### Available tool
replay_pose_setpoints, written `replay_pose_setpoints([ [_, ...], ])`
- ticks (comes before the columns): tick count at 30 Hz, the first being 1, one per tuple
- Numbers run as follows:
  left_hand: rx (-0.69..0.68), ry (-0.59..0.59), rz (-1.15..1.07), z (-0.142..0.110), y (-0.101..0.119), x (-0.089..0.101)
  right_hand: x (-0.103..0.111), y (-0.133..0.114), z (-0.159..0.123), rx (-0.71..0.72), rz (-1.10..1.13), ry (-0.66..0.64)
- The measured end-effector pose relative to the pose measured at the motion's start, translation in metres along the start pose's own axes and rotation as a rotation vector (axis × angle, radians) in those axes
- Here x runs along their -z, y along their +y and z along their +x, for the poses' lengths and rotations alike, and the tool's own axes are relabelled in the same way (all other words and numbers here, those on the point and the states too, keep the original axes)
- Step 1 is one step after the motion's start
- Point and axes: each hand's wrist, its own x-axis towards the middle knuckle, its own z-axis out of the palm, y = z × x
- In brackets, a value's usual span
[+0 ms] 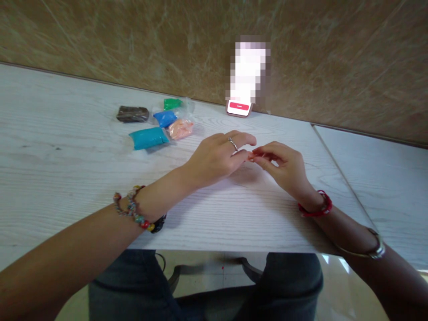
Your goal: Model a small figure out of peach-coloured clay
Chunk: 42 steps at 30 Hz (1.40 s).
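My left hand (217,158) and my right hand (284,167) meet over the middle of the white wooden table (67,147). Their fingertips pinch together on a small reddish piece (251,154), too small to name. The left hand wears a ring and a beaded bracelet; the right wrist carries red bangles. Further back on the left lie packets of modelling clay: a teal one (149,137), a blue one (165,118), a green one (173,103), a peach one (181,129) and a dark brown one (133,113).
A phone (239,107) leans against the brown marbled wall at the table's back edge. A second white table (384,178) adjoins on the right. My legs and a chair base show below the front edge.
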Motion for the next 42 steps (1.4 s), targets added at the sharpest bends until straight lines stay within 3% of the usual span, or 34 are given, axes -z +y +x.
replay_pose_setpoints([
  [8, -0.098, 0.091, 0.057, -0.0008, -0.0015, -0.0025, -0.0042, 0.0009, -0.0005, -0.194, 0.269, 0.041],
  [12, -0.044, 0.007, 0.0, 0.0009, -0.0013, 0.0003, -0.0042, -0.0003, 0.0012, -0.266, 0.29, 0.018],
  [19, 0.112, -0.119, -0.146, 0.0032, 0.0013, 0.0025, -0.0061, -0.0003, -0.002, -0.193, 0.18, 0.068],
  [28, 0.136, -0.073, -0.174, 0.0028, 0.0014, 0.0016, -0.007, 0.0, -0.0003, -0.194, 0.276, 0.122],
  [36, 0.126, -0.051, -0.168, 0.0027, 0.0031, 0.0022, -0.004, 0.0, -0.0006, -0.037, -0.014, 0.09],
  [42, 0.105, -0.051, -0.115, 0.0018, 0.0045, 0.0024, -0.0049, -0.0031, 0.0013, 0.072, -0.099, 0.109],
])
